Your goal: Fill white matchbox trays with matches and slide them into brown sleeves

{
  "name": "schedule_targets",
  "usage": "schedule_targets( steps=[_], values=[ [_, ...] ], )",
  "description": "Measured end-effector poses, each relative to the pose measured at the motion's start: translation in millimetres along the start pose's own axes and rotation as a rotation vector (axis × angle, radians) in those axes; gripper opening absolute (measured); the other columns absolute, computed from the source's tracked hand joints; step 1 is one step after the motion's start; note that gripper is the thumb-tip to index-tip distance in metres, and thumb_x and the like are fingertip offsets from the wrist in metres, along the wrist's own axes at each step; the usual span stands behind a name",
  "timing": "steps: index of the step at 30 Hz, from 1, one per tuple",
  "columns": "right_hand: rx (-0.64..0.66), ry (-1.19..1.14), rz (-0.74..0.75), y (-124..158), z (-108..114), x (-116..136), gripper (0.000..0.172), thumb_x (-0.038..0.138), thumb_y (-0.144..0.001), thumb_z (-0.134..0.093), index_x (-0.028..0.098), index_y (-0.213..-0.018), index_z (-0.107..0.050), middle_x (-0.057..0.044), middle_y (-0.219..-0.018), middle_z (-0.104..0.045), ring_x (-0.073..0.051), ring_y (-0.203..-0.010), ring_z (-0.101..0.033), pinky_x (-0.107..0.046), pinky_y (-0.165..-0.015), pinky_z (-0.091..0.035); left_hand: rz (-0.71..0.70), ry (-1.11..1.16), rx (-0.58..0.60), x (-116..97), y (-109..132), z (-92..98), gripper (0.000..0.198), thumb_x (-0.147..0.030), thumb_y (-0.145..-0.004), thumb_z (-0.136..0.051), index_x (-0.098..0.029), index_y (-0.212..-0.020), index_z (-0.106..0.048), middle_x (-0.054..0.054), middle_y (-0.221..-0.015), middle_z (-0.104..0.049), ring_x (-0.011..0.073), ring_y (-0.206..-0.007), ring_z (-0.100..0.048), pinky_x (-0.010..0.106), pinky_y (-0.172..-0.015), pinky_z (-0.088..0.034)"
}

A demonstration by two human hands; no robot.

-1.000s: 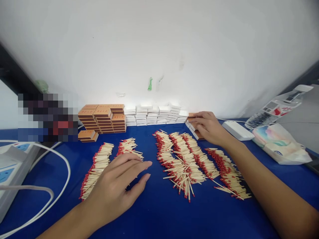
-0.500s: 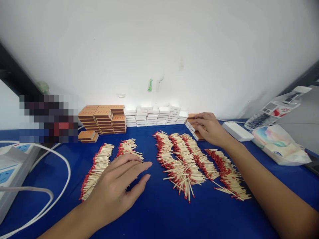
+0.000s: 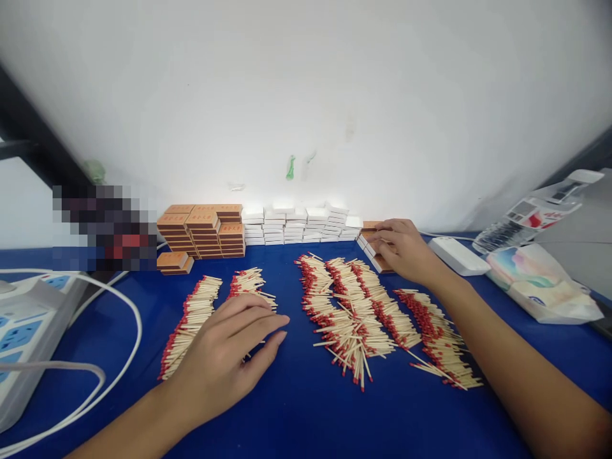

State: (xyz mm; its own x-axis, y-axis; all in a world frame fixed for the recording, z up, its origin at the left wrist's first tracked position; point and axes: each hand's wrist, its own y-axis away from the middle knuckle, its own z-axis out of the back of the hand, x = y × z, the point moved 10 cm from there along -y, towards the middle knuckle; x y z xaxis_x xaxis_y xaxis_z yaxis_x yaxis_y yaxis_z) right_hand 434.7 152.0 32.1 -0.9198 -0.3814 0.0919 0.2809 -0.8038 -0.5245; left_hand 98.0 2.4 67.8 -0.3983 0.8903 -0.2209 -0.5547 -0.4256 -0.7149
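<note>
My left hand hovers palm down over the left rows of red-headed matches, thumb and fingers apart, holding nothing visible. At the back right, my right hand is on a small group of orange matchboxes with white sides; its fingertips are hidden among them. More matches lie in rows in the middle, and another row runs beside my right forearm. Against the wall stand stacked orange matchboxes and, right of them, stacked white box pieces.
On the left are a power strip and looping white cables. To the right lie a white device, a clear plastic bottle and a pack of tissues. A blurred patch covers the back left.
The view has shifted slightly, so most things sit a little further right in the picture. Both hands keep nearly the same places and poses.
</note>
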Motion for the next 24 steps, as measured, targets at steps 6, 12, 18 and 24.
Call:
schedule_targets(
  steps=[6,12,18,24],
  values=[
    [-0.069,-0.008,0.048,-4,16,11,0.032,0.023,-0.096,-0.051,0.023,-0.104,-0.081,-0.013,-0.116,-0.074,-0.034,-0.124,-0.059,-0.059,-0.110,-0.047,-0.016,-0.036,0.000,-2,-2,2.5,0.027,-0.006,-0.091,-0.073,-0.015,-0.116,-0.073,0.005,-0.102,-0.078,0.0195,-0.105,-0.067,0.036,-0.097,-0.060],
    [-0.069,-0.010,0.034,-6,22,12,0.031,0.025,-0.095,-0.052,0.024,-0.102,-0.082,-0.013,-0.116,-0.075,-0.036,-0.123,-0.061,-0.060,-0.108,-0.049,-0.030,-0.049,-0.001,-5,-3,3.4,0.029,-0.006,-0.092,-0.071,-0.016,-0.119,-0.072,0.006,-0.101,-0.078,0.0207,-0.101,-0.070,0.038,-0.093,-0.063],
    [-0.064,-0.018,0.037,-6,20,15,0.028,0.026,-0.092,-0.054,0.024,-0.098,-0.081,-0.014,-0.112,-0.077,-0.037,-0.117,-0.064,-0.062,-0.106,-0.051,-0.049,-0.044,-0.014,-7,-2,4.3,0.030,-0.006,-0.091,-0.072,-0.015,-0.120,-0.072,0.008,-0.101,-0.078,0.0222,-0.101,-0.069,0.039,-0.091,-0.063],
    [-0.328,-0.154,-0.019,-6,93,27,0.022,0.033,-0.103,-0.056,0.027,-0.110,-0.076,-0.009,-0.115,-0.077,-0.026,-0.112,-0.070,-0.047,-0.104,-0.055,-0.047,-0.036,0.007,-8,-1,2.3,0.030,-0.006,-0.091,-0.073,-0.015,-0.120,-0.072,0.007,-0.102,-0.078,0.0214,-0.103,-0.068,0.039,-0.093,-0.063]
  ],
)
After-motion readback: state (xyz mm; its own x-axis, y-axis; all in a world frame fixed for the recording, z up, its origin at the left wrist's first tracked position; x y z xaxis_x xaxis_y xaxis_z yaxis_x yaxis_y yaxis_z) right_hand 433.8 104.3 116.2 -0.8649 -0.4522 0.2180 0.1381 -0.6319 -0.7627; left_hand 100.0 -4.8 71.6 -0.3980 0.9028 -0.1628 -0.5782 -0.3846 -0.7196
